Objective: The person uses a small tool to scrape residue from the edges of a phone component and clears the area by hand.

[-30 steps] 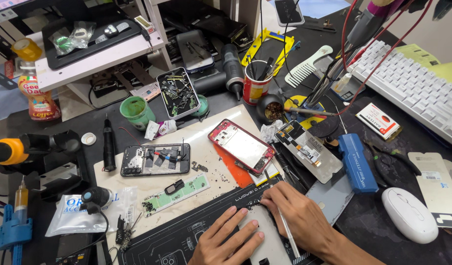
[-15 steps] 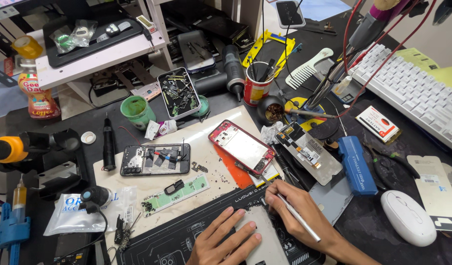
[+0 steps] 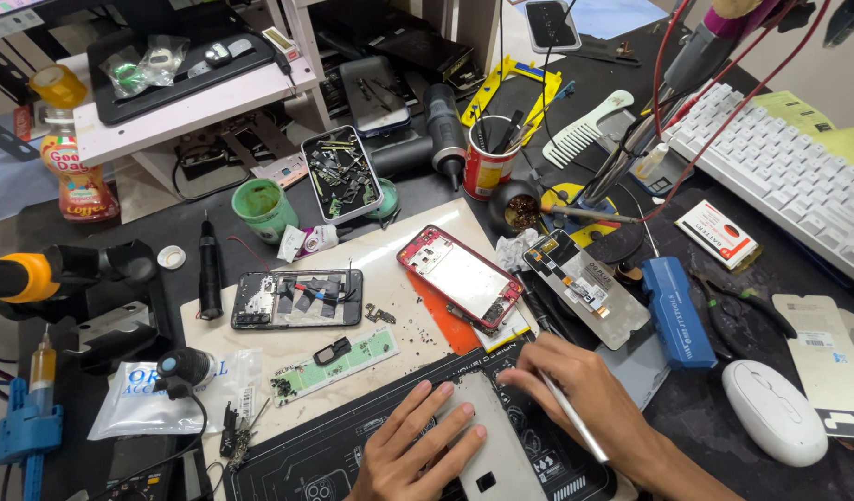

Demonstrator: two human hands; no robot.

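The left hand (image 3: 417,450) lies with spread, released fingers on the grey phone (image 3: 487,445) on the dark mat (image 3: 353,450), while the right hand (image 3: 584,404) grasps a thin tool (image 3: 571,422) just beside it.

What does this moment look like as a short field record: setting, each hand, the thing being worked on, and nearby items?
setting: cluttered phone repair bench, dark work mat at the near edge
left hand: left hand lies flat, fingers spread, on a grey phone back
right hand: right hand holds a thin white tool like a pen, fingertips at the phone's upper edge
nearby phones: red-framed phone and opened black phone on the beige mat
right side: blue box, white mouse, white keyboard
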